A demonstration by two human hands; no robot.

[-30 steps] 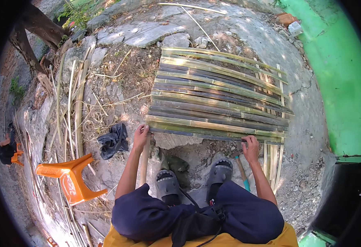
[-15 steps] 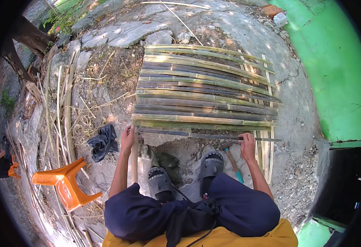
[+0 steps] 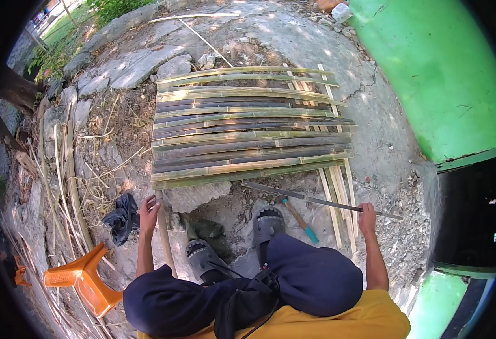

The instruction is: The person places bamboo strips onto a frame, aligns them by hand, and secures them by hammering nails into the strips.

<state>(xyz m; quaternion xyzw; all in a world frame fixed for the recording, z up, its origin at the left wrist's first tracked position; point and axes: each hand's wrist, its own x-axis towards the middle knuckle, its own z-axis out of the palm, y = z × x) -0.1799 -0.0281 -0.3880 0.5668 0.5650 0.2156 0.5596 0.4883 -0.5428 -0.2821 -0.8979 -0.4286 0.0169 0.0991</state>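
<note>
A dark, narrow bamboo strip (image 3: pixel 330 201) slants over the ground, gripped towards its right end by my right hand (image 3: pixel 367 219). Its left end points up at the near edge of a row of split bamboo slats (image 3: pixel 251 142), green, yellowish and dark, lying side by side. My left hand (image 3: pixel 149 213) is off the strip, with fingers loosely bent and apart. It is nearest to a round pale pole (image 3: pixel 163 234) running from the slats' near left corner towards me. Several pale thin strips (image 3: pixel 338 198) lie crosswise under the slats' right side.
A tool with a turquoise handle (image 3: pixel 310 234) lies right of my sandals (image 3: pixel 268 223). To the left are a crumpled black plastic bag (image 3: pixel 122 219), an orange plastic chair (image 3: pixel 89 279) on its side, and long bamboo lengths (image 3: pixel 72 186). A green wall (image 3: pixel 434 73) stands at the right.
My left hand has let go of the strip's left end. My right hand has moved right and nearer with the strip, which now slants. The view has shifted to the right.
</note>
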